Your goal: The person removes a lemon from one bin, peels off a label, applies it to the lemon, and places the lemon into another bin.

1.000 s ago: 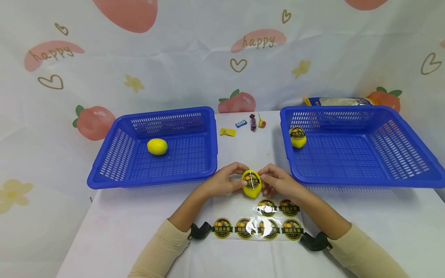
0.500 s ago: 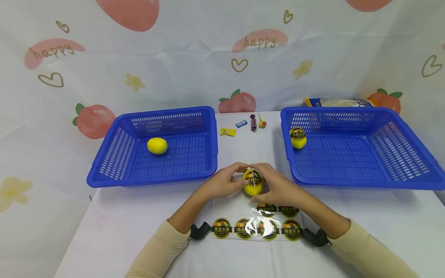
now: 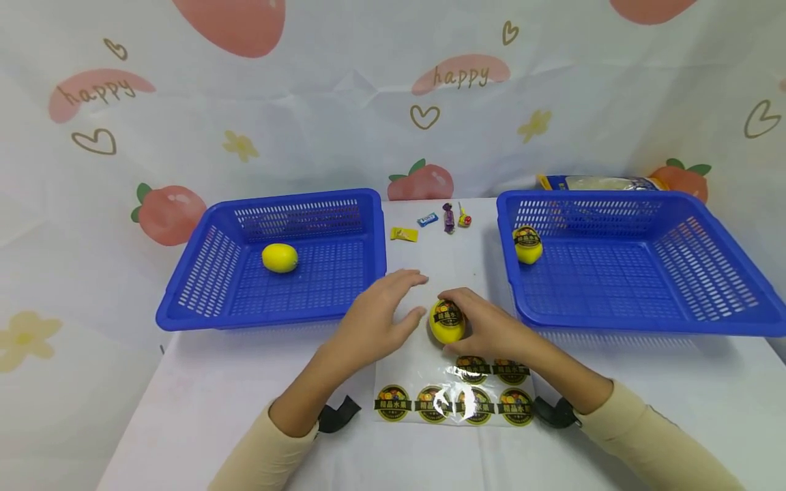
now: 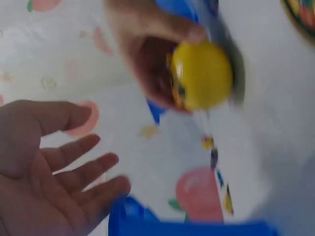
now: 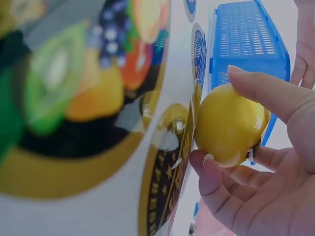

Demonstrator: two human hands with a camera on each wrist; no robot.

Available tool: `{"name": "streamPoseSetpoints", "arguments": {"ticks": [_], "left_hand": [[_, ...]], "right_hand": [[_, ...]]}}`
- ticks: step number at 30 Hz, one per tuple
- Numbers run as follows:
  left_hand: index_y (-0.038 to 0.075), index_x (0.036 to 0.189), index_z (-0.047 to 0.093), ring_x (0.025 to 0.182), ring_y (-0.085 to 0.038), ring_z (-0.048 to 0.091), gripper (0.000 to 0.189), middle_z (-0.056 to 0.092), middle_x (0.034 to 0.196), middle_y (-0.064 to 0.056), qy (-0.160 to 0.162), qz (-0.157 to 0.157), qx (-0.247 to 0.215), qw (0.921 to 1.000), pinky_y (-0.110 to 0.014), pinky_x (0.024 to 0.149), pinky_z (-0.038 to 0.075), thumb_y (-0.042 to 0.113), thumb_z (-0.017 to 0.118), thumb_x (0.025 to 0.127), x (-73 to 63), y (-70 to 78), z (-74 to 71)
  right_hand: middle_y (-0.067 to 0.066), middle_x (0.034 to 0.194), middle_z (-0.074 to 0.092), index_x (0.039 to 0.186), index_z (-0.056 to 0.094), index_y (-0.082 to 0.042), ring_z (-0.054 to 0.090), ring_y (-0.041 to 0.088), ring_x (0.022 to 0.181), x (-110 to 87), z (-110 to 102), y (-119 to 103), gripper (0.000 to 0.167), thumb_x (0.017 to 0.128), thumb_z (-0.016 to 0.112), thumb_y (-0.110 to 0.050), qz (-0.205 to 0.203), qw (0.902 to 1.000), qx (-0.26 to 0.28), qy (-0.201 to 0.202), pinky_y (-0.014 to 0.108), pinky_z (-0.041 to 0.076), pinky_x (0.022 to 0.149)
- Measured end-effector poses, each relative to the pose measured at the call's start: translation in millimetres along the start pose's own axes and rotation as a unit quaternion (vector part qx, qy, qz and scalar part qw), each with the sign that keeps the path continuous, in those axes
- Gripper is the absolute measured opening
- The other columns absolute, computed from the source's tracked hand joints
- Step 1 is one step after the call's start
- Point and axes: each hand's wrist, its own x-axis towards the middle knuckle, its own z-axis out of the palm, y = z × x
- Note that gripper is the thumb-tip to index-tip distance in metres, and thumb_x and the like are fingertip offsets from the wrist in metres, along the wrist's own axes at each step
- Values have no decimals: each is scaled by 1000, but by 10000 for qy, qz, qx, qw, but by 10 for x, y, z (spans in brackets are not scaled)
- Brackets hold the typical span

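A yellow lemon (image 3: 447, 331) bears a round black-and-gold fruit sticker (image 3: 449, 314) on its upper side. My right hand (image 3: 491, 327) grips this lemon from the right, thumb on the near side and fingers round the far side. In the right wrist view the lemon (image 5: 229, 125) sits between thumb and fingers, close to the sticker sheet. To the left, apart from the lemon, my left hand (image 3: 374, 320) holds nothing, its fingers and thumb spread. Under the hands lies a clear sheet (image 3: 405, 368) with several round stickers in its near rows.
A blue basket (image 3: 270, 320) on the left holds one plain lemon (image 3: 280, 258). Another blue basket (image 3: 645, 320) on the right holds a stickered lemon (image 3: 527, 245). Several wrapped sweets, among them a yellow one (image 3: 404, 234), lie between the baskets. Behind the right basket is a packet (image 3: 602, 183).
My right hand has closed round the lemon from the side. My left hand has let go of it and drawn back to the left with fingers spread.
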Motion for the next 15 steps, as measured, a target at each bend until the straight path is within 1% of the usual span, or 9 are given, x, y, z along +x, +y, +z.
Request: {"name": "streamPoseSetpoints", "arguments": {"ticks": [2,3,5,6,9,13,15], "left_hand": [[7,136,59,139,-31,42,44,55,143,-11,298,-207,535,9979,-48,113,33,18,69,95,5,-50,-56],[7,137,59,140,-33,40,45,54,143,-12,361,-356,768,9958,-49,114,31,19,70,95,6,-83,-73],[5,139,57,141,-36,38,49,52,145,-14,344,-648,1077,9915,-50,115,29,22,70,95,2,-151,-96],[4,141,55,141,-36,39,51,50,147,-14,274,-789,1150,9898,-50,114,30,23,70,95,-1,-183,-98],[4,147,49,137,-35,45,59,43,153,-13,54,-1120,1168,9868,-52,108,39,28,68,96,-14,-244,-81],[5,150,43,127,-35,54,63,38,157,-11,18,-1307,1215,9839,-54,97,49,29,66,97,-16,-273,-46],[5,151,43,125,-35,56,63,38,157,-10,77,-1343,1275,9827,-54,94,51,29,65,97,-16,-280,-38]], "right_hand": [[14,136,55,142,48,0,55,30,122,6,1,-5,83,73,91,-19,77,9999,-78,-2,49,44,104],[14,136,56,142,48,0,55,30,122,7,1,-10,83,73,91,-20,119,9999,-106,-16,49,44,104],[14,135,57,142,48,-1,56,30,121,7,1,-23,83,73,91,-21,223,9996,-142,-49,49,45,102],[14,134,58,142,48,-1,57,30,120,6,0,-31,83,73,90,-21,274,9995,-149,-65,49,46,102],[14,132,59,142,49,-1,58,30,117,4,-8,-54,83,73,90,-22,354,9991,-198,-88,49,47,100],[14,131,59,141,49,-1,58,30,116,4,-38,-79,83,72,90,-22,283,9991,-303,-60,48,48,99],[13,130,60,141,48,-2,60,26,110,6,-72,-107,83,73,89,-23,203,9992,-344,-57,45,50,94]]}}
